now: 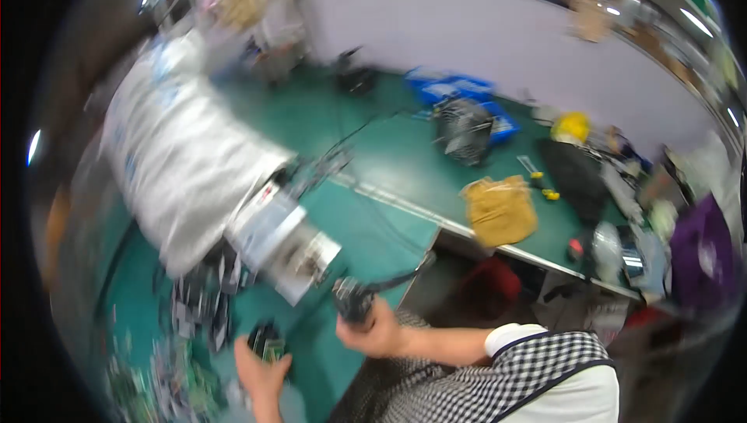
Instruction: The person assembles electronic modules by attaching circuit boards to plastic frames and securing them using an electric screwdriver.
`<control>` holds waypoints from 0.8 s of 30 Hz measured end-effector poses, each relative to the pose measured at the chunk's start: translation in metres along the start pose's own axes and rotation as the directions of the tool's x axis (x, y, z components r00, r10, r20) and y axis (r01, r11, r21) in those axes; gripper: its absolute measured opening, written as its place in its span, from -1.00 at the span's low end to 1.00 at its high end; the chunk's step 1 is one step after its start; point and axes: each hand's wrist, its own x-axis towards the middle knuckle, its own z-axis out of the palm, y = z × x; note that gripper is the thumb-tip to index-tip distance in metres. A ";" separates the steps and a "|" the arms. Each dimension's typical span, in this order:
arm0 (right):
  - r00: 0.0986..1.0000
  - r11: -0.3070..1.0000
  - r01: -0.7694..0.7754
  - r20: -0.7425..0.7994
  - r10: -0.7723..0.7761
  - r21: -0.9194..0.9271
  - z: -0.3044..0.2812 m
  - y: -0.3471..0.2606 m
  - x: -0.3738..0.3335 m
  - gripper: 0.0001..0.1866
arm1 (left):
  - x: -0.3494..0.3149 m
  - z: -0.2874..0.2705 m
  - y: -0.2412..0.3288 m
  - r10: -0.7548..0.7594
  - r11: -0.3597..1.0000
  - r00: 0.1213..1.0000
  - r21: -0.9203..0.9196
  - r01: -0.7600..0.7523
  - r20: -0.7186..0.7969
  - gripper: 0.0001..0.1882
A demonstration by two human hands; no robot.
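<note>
My left hand (258,372) is closed around a small dark device (267,340) with a bit of green circuit board showing, low over the green table. To its right, my right hand (375,333) grips a black, rounded, thick tool (353,300); motion blur hides its exact kind. A dark cord or strap (401,275) runs from near this tool toward the table edge. Left of my left hand lies a heap of green circuit boards (167,384), with grey and black parts (201,306) piled behind it.
A large white sack (183,150) lies at left, with a silvery boxy unit (272,240) at its mouth. Across the far table are blue packets (451,88), a black plastic bundle (464,131), a tan cloth (500,210), yellow-handled screwdrivers (541,182) and a purple bag (704,256).
</note>
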 end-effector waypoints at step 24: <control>0.833 0.759 0.100 0.471 0.289 -0.644 0.061 0.014 0.055 -0.48 | -0.017 0.027 0.002 -0.025 0.999 0.998 -0.022 0.027 0.059 -0.16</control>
